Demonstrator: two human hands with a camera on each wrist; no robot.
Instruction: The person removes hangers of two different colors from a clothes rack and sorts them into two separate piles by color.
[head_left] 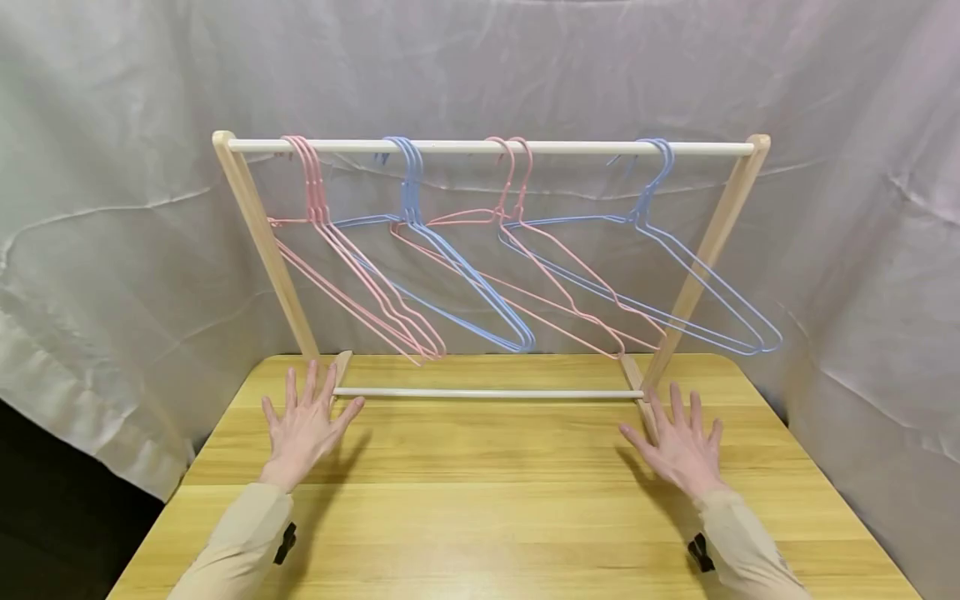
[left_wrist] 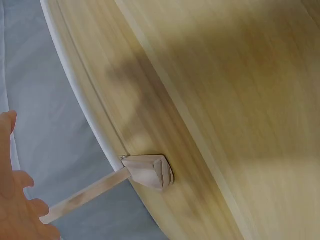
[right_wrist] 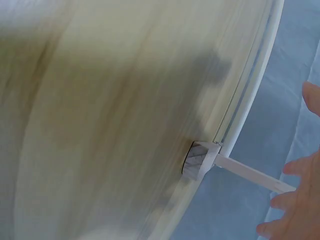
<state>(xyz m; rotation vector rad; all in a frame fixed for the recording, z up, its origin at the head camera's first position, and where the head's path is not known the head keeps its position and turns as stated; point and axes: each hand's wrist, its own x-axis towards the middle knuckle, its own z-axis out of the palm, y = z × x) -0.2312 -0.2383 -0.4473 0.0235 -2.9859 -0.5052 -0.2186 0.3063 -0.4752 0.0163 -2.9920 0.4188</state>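
Note:
Both hands hold nothing and hover with fingers spread before a small clothes rack. My left hand [head_left: 303, 429] is near the rack's left foot [left_wrist: 147, 172], its shadow falling on the table. On the other side my right hand [head_left: 684, 450] is close to the right foot [right_wrist: 199, 160]. From the white top rail [head_left: 450, 147] hang several pink hangers [head_left: 318, 212] at the left, then several blue hangers [head_left: 411, 212]. Further right come two pink hangers [head_left: 517, 212] and, near the right post, two blue hangers [head_left: 643, 217].
Wooden posts, left [head_left: 266, 242] and right [head_left: 708, 250], carry the top rail. A white lower bar [head_left: 487, 393] joins the feet near the back of the wood-grain table [head_left: 480, 517]. Grey curtains [head_left: 480, 67] enclose the back and sides.

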